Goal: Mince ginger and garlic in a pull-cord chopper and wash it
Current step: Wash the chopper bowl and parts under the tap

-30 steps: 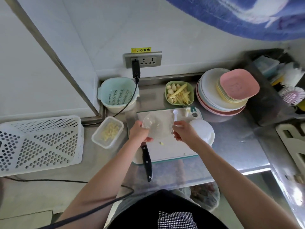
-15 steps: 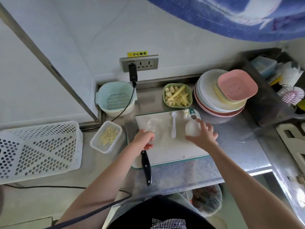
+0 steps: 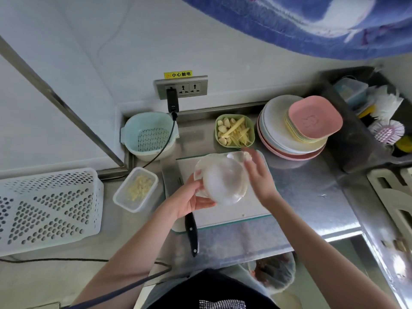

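1. Two hands hold chopper parts above cutting board (image 3: 234,210): left hand (image 3: 189,199) grips clear chopper bowl (image 3: 209,175), keeping it steady.
2. Right hand (image 3: 258,177), blurred, fingers on white lid (image 3: 223,181), prob. fitting it.
3. Ginger & garlic wait in green dish (image 3: 234,130) behind; minced bits in clear tub (image 3: 136,189) at left.

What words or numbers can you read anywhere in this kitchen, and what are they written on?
"小心触电": black characters on the yellow sticker on the wall, just above the wall socket.
The small round symbol at the sticker's left end is too small to read.
The pink plate on top of the stack has a faint raised figure, not letters that can be read.
No other text shows.
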